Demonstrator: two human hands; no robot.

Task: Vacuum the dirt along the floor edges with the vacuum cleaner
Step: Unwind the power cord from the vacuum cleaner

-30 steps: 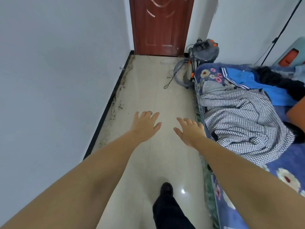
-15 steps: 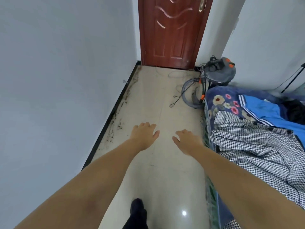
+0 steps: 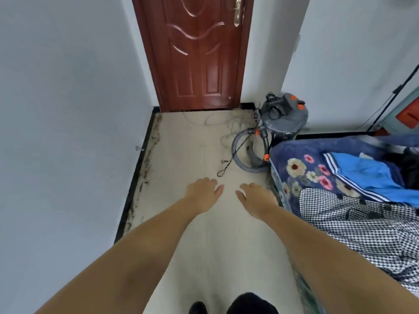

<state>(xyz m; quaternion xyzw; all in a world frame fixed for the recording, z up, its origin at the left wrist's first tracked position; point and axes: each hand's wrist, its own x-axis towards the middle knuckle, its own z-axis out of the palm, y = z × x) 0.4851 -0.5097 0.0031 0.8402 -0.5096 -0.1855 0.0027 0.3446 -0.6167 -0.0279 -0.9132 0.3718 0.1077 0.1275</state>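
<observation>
Both hands empty, fingers relaxed, palms down over the floor (image 3: 186, 141): left hand (image 3: 202, 194), right hand (image 3: 256, 199). Vacuum cleaner (image 3: 284, 116) (grey canister, orange fittings) stands far right, in the corner beside the door (image 3: 195, 53), just beyond the bed (image 3: 306, 155). Its hose (image 3: 241, 152) coils on the floor nearer the hands. Dirt (image 3: 147, 168) runs near-to-far along the left baseboard. Vacuum lies ahead and to the right, well apart from both hands; right hand is nearer, approx. in line with the hose.
</observation>
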